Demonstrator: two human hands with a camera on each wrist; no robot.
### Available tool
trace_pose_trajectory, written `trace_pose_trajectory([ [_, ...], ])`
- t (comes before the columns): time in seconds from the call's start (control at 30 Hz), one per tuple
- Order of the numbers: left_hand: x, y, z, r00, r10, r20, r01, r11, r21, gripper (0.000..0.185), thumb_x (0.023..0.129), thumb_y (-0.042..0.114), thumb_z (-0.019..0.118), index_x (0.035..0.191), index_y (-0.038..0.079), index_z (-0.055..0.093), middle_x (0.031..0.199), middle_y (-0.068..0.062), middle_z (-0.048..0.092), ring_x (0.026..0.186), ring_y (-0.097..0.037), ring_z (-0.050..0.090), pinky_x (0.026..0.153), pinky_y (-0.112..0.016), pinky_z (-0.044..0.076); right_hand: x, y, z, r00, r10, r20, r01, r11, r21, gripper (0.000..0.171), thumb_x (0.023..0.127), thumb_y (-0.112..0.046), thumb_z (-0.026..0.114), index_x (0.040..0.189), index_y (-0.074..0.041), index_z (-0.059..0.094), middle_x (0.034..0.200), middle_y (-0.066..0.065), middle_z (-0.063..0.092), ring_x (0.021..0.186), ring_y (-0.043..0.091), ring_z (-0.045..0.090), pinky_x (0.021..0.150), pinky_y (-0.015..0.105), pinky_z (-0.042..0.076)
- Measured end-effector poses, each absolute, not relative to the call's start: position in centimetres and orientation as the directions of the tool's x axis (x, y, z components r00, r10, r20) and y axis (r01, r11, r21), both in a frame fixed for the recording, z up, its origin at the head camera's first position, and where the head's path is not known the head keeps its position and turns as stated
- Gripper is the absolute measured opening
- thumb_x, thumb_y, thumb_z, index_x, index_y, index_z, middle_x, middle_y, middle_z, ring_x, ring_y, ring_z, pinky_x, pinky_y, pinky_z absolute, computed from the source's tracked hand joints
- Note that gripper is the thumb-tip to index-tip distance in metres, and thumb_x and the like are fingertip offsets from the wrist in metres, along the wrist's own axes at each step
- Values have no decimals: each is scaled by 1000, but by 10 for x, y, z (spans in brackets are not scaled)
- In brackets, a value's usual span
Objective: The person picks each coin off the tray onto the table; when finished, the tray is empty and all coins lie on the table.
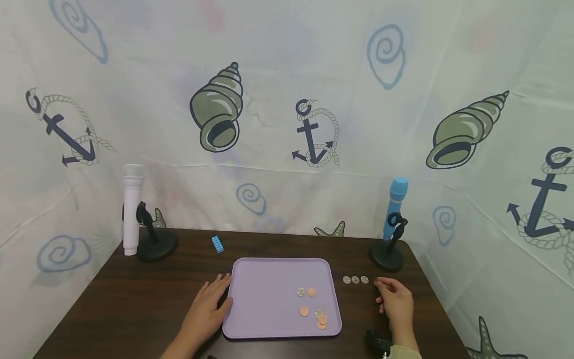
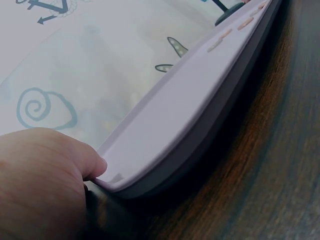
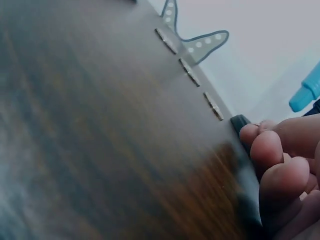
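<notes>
Three silver coins line the table between two and three o'clock of a lilac tray, beside a right hand whose thumb and finger pinch what looks like another coin, mostly hidden by the fingertips. The left hand — spread, thumb apart — rests at the tray's nine o'clock edge. Copper and silver coins lie in the tray from two to four; a blue brick sits beyond it at ten.

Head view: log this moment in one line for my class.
left hand: on left edge of tray; right hand: fingertips together, contents unclear; three pale coins: row between tray and right hand
</notes>
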State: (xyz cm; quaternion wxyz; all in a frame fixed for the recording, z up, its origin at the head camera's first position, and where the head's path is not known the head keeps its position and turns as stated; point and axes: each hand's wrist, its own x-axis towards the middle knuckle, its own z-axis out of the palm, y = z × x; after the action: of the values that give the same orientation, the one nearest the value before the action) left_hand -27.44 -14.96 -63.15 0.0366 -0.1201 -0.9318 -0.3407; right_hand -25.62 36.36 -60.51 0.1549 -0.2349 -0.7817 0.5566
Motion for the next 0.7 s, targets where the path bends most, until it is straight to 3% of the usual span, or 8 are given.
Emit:
trace_pose_trajectory([
  [0.4, -274, -152, -631, -967, 200, 159, 255, 745, 616, 59, 106, 23, 67, 161, 6, 53, 169, -14, 51, 163, -41, 38, 135, -68, 17, -255, 360, -605, -853, 521, -24, 276, 411, -869, 23, 106, -20, 68, 120, -4, 80, 82, 9, 73, 53, 17, 62, 43, 32, 53],
  [0.7, -272, -151, -630, -961, 204, 185, 276, 735, 619, 57, 107, 24, 67, 160, 6, 54, 168, -14, 52, 162, -41, 39, 134, -69, 18, -260, 363, -605, -867, 497, -3, 291, 501, -815, 28, 109, -25, 65, 124, -8, 82, 123, 19, 78, 67, 15, 64, 54, 27, 53],
])
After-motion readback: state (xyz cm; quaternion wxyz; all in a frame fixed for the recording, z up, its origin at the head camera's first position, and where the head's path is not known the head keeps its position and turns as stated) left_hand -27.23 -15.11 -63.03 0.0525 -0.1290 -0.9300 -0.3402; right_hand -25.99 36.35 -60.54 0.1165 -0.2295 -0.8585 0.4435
